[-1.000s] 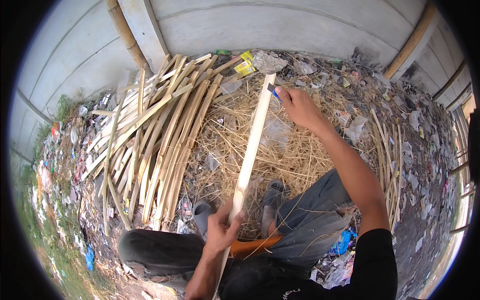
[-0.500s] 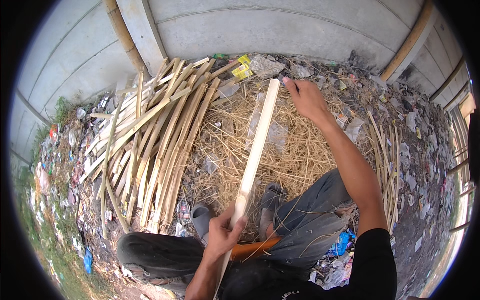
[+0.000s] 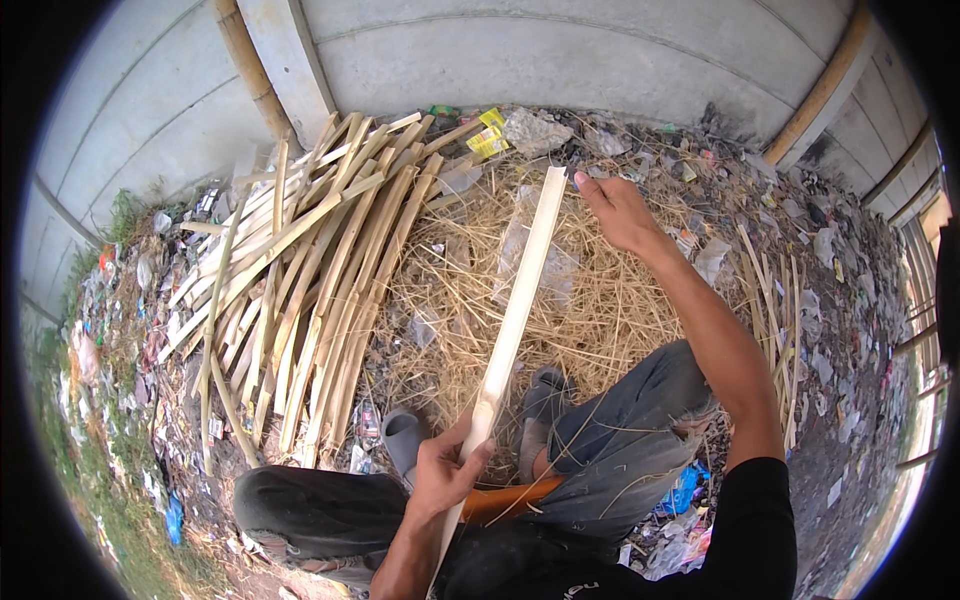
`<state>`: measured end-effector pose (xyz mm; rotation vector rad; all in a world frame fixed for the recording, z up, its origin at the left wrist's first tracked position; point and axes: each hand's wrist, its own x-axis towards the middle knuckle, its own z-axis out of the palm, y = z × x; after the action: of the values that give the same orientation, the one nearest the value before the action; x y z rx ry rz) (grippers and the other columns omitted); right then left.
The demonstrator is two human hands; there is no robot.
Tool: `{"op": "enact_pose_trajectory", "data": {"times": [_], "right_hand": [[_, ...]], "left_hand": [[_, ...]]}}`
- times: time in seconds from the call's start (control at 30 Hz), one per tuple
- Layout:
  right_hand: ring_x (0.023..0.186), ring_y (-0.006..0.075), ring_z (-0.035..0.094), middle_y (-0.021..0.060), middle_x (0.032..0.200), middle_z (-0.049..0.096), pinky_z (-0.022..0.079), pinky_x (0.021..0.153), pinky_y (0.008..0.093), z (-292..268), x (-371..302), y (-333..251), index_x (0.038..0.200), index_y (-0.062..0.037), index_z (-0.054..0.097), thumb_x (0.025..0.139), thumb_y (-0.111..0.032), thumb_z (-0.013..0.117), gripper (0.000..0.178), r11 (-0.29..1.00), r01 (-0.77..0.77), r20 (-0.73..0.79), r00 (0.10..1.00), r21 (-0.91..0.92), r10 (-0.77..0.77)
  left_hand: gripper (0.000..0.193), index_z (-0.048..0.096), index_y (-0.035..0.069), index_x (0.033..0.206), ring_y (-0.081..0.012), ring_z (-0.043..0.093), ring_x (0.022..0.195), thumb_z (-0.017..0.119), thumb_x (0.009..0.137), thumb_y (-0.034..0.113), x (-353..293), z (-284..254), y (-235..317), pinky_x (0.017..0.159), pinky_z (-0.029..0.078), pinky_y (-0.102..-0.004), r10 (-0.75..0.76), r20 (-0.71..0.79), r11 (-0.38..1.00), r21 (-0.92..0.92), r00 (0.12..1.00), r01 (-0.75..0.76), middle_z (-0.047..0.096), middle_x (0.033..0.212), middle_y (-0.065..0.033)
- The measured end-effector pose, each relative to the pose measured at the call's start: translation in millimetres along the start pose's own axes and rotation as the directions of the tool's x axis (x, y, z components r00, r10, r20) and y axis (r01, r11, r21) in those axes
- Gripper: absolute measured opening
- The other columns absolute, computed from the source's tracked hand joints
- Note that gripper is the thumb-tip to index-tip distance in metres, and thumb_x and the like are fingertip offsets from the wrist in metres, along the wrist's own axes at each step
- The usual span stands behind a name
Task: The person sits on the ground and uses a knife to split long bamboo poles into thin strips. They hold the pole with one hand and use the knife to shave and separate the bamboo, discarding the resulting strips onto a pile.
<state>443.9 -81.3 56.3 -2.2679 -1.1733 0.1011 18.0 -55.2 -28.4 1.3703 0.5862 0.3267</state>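
Note:
A pale split-bamboo strip (image 3: 527, 275) slants up and away from my lap, its hollow inner face toward me. My left hand (image 3: 450, 468) is wrapped round its lower part, just below a node. At the far end of the strip, my right hand (image 3: 622, 212) is closed, its thumb stretched along the top. A small dark edge shows between that thumb and the strip's tip; what the hand holds is mostly hidden. An orange-brown piece (image 3: 512, 498) lies across my lap under the strip.
A big heap of split bamboo strips (image 3: 330, 270) lies at the left. Straw-like shavings (image 3: 610, 310) cover the ground ahead, with thin slivers (image 3: 775, 330) at the right. Behind stands a grey concrete wall (image 3: 560, 60) with bamboo poles. Litter (image 3: 840, 400) is scattered around.
My right hand has shifted slightly right and nearer to me. The strip's far end has moved a little the same way. My left hand keeps its grip in nearly the same place.

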Motion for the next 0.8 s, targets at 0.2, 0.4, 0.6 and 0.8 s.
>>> {"op": "enact_pose_trajectory", "data": {"times": [0.2,0.4,0.6,0.8], "right_hand": [[0.05,0.022,0.034,0.0093,0.05,0.035,0.034,0.054,0.047,-2,-6,0,0.057,0.0013,0.042,0.105,-0.063,0.037,0.08,0.998,0.057,0.015,0.998,0.028,-0.058],[0.047,0.0176,0.031,0.0046,0.049,0.032,0.032,0.051,0.0427,-4,-7,4,0.055,-0.004,0.038,0.104,-0.066,0.038,0.079,0.992,0.032,0.084,0.996,0.122,-0.043],[0.043,0.0075,0.034,-0.0045,0.049,0.035,0.028,0.042,0.0266,-13,-16,2,0.059,-0.0114,0.041,0.103,-0.065,0.044,0.07,0.835,-0.183,0.351,0.936,0.519,-0.013],[0.043,0.0032,0.033,-0.007,0.052,0.037,0.026,0.041,0.0225,-17,-38,-19,0.07,-0.0121,0.049,0.104,-0.059,0.048,0.058,0.6,-0.216,0.451,0.85,0.771,-0.273]], "left_hand": [[0.038,0.057,-0.011,0.133,-0.0017,0.05,0.068,0.064,0.098,0.0,1,1,2,0.056,0.039,-0.0198,0.01,0.029,0.999,-0.046,1.0,-0.008,0.061,0.087,0.0016],[0.039,0.06,-0.012,0.131,-0.0033,0.055,0.079,0.069,0.097,0.005,0,-3,-1,0.066,0.044,-0.0203,-0.032,0.05,0.997,-0.063,0.998,0.035,0.065,0.095,-0.0006],[0.042,0.06,-0.011,0.132,-0.0046,0.057,0.087,0.07,0.097,0.008,-2,2,3,0.075,0.048,-0.0206,-0.013,0.0,0.995,-0.102,1.0,0.013,0.068,0.101,-0.0029],[0.049,0.053,-0.013,0.139,-0.0023,0.054,0.071,0.068,0.099,0.011,24,-18,5,0.059,0.044,-0.0194,-0.016,-0.16,1.0,0.008,0.987,0.017,0.066,0.088,-0.0004]]}}
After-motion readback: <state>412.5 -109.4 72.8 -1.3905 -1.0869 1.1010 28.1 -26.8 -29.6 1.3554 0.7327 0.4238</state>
